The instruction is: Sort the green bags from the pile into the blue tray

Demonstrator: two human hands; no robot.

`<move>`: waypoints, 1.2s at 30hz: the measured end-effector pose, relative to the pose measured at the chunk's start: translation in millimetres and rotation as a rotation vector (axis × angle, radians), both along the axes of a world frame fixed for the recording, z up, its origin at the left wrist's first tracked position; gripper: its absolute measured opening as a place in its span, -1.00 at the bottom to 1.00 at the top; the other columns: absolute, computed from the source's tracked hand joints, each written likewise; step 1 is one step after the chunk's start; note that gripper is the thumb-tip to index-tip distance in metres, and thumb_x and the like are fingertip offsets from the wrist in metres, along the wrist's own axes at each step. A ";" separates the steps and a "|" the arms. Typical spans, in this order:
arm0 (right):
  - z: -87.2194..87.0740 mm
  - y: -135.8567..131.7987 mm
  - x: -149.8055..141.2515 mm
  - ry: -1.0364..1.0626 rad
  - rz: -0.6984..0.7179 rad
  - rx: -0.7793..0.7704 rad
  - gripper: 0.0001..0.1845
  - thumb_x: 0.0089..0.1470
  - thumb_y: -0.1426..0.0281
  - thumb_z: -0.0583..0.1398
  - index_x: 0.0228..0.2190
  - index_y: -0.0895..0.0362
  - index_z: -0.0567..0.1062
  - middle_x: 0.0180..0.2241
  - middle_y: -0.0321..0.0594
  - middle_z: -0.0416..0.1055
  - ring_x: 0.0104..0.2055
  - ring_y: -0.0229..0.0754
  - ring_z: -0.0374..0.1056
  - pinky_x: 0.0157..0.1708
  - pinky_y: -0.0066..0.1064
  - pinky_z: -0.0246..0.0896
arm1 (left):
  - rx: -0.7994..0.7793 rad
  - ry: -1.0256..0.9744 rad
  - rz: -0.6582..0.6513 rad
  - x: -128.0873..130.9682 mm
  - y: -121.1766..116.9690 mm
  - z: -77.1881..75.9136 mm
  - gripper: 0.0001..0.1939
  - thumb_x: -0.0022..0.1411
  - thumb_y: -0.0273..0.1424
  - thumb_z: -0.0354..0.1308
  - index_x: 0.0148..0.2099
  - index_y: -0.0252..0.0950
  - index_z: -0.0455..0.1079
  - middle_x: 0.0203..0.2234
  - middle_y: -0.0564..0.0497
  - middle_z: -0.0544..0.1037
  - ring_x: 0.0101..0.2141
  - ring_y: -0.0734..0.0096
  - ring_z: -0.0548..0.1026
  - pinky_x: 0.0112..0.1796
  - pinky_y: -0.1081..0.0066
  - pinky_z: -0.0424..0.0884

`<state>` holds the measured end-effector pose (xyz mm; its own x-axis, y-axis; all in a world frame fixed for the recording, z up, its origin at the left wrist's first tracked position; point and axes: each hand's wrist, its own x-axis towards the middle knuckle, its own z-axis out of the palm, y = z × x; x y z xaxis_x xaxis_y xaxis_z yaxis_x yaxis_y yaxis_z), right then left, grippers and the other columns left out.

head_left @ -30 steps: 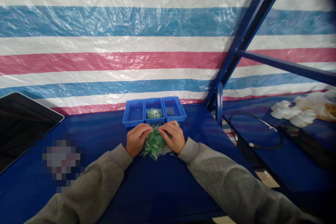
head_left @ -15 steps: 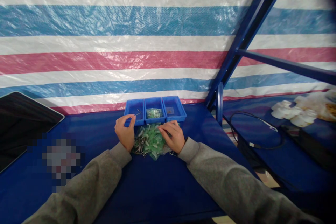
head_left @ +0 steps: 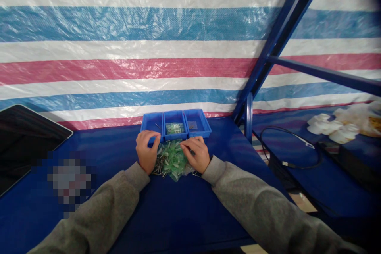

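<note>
My left hand [head_left: 146,151] hovers at the front edge of the left blue bin [head_left: 147,123]. Its thumb and index finger come together at the tips, and no object shows clearly between them. My right hand [head_left: 197,154] is closed in a pinch at the right side of a heap of small clear-green plastic pieces [head_left: 174,160]; whatever it holds is too small to make out. Thin metal pins [head_left: 160,164] lie at the heap's left side, partly behind my left hand. A thin pin [head_left: 158,126] rests inside the left bin.
A middle bin [head_left: 175,116] holds a clear bag of greenish pieces [head_left: 175,128]. In the right bin [head_left: 203,122] lies a small clear bag [head_left: 192,125]. A dark screen [head_left: 26,143] stands left. Right are a blue frame post [head_left: 262,63], a black cable [head_left: 297,166] and white bottles [head_left: 324,124].
My left hand left the heap for the left bin with a thin metal pin, then came slightly back right; the pin no longer shows in its fingers. My right hand stayed nearly still.
</note>
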<state>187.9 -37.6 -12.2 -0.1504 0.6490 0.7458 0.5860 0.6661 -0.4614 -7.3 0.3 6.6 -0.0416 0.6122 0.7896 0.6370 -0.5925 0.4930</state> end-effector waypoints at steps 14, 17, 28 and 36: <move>9.4 -6.2 4.4 -0.142 0.159 0.006 -0.79 -0.01 0.38 0.09 -0.28 0.13 0.41 -0.31 -0.16 0.41 -0.23 -0.10 0.31 -0.20 -0.20 0.05 | -0.069 0.073 -0.273 6.8 -12.0 2.9 -0.88 0.20 -0.39 0.08 -0.31 -0.31 0.41 -0.36 -0.03 0.46 -0.41 0.50 0.38 -0.34 0.43 0.37; 12.3 -7.0 4.8 -0.192 0.191 -0.015 -0.74 -0.06 0.38 0.10 -0.25 0.14 0.39 -0.27 -0.14 0.39 -0.20 -0.08 0.28 -0.21 -0.19 0.04 | -0.083 0.065 -0.279 7.2 -12.3 2.2 -0.89 0.20 -0.41 0.07 -0.32 -0.30 0.41 -0.36 -0.03 0.45 -0.40 0.49 0.39 -0.35 0.44 0.37; 13.4 -4.1 8.5 -0.318 0.246 -0.048 -0.67 -0.20 0.43 0.14 -0.27 0.14 0.38 -0.24 -0.14 0.37 -0.18 -0.06 0.23 -0.18 -0.16 -0.01 | -0.099 0.050 -0.308 9.3 -14.3 5.1 -0.90 0.19 -0.43 0.08 -0.33 -0.31 0.41 -0.37 -0.02 0.45 -0.40 0.49 0.40 -0.39 0.47 0.37; 7.6 -3.4 9.0 -0.294 0.202 0.042 -0.91 -0.08 0.42 0.12 -0.41 0.14 0.37 -0.34 -0.18 0.38 -0.28 -0.13 0.23 -0.23 -0.19 -0.03 | -0.094 0.056 -0.323 9.4 -15.2 5.2 -0.93 0.17 -0.48 0.10 -0.34 -0.32 0.41 -0.38 0.00 0.44 -0.45 0.54 0.38 -0.38 0.48 0.36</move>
<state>196.9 -41.0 -4.5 -0.4842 0.5544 0.6769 0.5443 0.7966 -0.2630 2.1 -14.9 11.8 0.2076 0.6573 0.7245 0.4517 -0.7214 0.5250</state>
